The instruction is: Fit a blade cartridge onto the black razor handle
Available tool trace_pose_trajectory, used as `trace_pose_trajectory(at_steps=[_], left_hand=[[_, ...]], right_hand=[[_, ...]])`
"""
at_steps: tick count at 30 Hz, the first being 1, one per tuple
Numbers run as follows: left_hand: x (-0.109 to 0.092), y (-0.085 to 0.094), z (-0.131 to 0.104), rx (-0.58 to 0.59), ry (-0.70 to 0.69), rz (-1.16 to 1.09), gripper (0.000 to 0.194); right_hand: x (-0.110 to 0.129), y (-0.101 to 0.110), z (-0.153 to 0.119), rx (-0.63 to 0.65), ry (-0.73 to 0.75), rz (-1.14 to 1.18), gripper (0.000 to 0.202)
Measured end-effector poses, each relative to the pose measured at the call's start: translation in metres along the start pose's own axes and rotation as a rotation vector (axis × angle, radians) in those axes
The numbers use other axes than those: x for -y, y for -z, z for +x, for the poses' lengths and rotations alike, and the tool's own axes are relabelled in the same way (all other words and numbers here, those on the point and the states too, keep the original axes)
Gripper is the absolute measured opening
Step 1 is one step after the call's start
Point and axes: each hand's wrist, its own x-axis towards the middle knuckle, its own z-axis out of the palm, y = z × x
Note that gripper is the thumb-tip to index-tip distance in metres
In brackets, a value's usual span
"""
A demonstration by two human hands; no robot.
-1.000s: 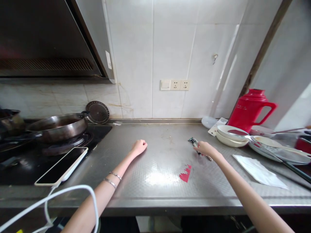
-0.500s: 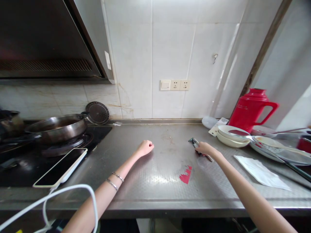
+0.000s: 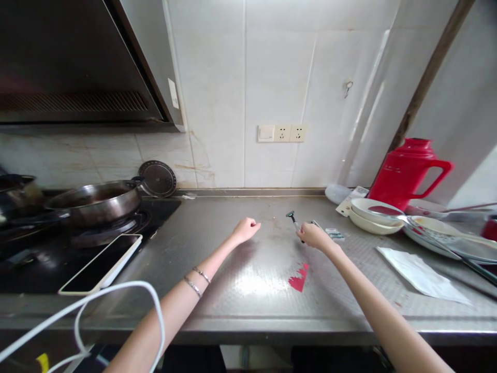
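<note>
My right hand [image 3: 311, 235] is closed around the handle of a razor [image 3: 294, 220], whose dark head points up and to the left above the steel counter. Just beyond that hand lies a small pale blue-and-white piece [image 3: 334, 234], partly hidden, of a kind I cannot make out. Curled into a loose fist, my left hand [image 3: 246, 229] stays over the counter to the left of the razor; nothing shows in its fingers. A torn red patch [image 3: 298, 278] is on the counter, nearer to me than both hands.
A phone [image 3: 101, 264] with a white cable [image 3: 116, 286] lies by the stove, beneath a steel pan [image 3: 99, 204]. On the right stand a red thermos jug [image 3: 407, 168], stacked bowls [image 3: 375, 220] and dishes, with a white paper sheet [image 3: 423, 274] in front.
My right hand has moved left and slightly up with the razor, uncovering the pale piece behind it. My left hand has shifted right, toward the razor.
</note>
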Motion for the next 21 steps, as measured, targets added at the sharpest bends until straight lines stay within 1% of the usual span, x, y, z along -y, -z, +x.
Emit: trace_pose_trajectory(at_steps=[3,5,7,9,13,17,21], left_hand=[[-0.017,-0.008,0.007,-0.031,0.025,-0.062,0.043],[-0.025,-0.011,0.009,-0.056,0.035,-0.076,0.047],[-0.028,-0.013,0.011,-0.081,0.06,-0.064,0.047],[-0.027,-0.011,0.011,-0.102,0.085,-0.034,0.045],[-0.016,-0.005,0.009,-0.104,0.131,0.041,0.045],[-0.006,-0.001,0.006,-0.035,0.185,0.099,0.041],[0.002,-0.004,0.008,0.01,0.245,0.178,0.033]], right_hand=[[0.046,0.004,-0.012,-0.066,0.043,0.012,0.032],[0.076,0.006,-0.02,-0.104,0.086,0.025,0.03],[0.1,0.008,-0.026,-0.117,0.103,0.038,0.028],[0.118,0.01,-0.03,-0.122,0.106,0.044,0.027],[0.138,0.013,-0.035,-0.143,0.104,0.039,0.027],[0.149,0.011,-0.039,-0.152,0.117,0.044,0.029],[0.158,0.005,-0.04,-0.137,0.153,0.06,0.027]])
